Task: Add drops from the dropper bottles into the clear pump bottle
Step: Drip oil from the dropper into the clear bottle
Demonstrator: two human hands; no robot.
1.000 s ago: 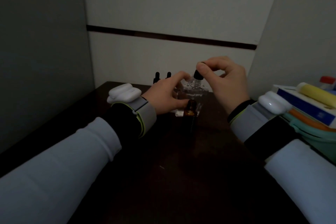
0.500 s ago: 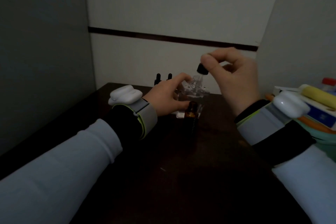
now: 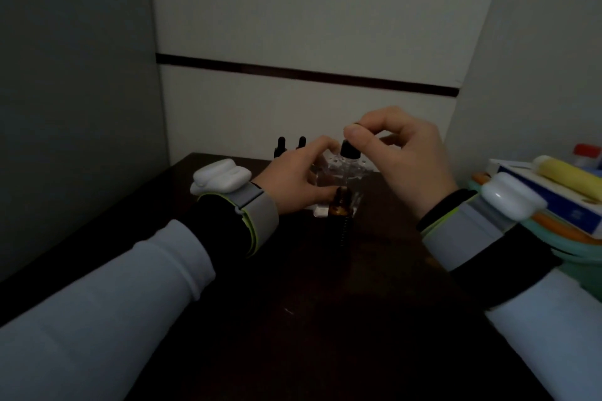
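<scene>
The clear pump bottle (image 3: 348, 172) stands at the far middle of the dark table (image 3: 293, 319), its top open. My left hand (image 3: 293, 179) grips its left side. My right hand (image 3: 404, 156) pinches the black bulb of a dropper (image 3: 350, 148), held upright right over the clear bottle's mouth; the glass tip is hidden. An open amber dropper bottle (image 3: 340, 205) stands just in front of the clear bottle, beside my left thumb. Two more black dropper tops (image 3: 291, 143) stick up behind my left hand.
At the right edge a teal basin (image 3: 580, 254) holds a blue-and-white box (image 3: 560, 202), a yellow tube (image 3: 566, 174) and a red-capped item (image 3: 588, 153). Walls close in at the left and behind the table.
My right hand had lifted the dropper above the clear bottle half a second ago; it has now come back down to the bottle's mouth. My left hand stayed on the bottle.
</scene>
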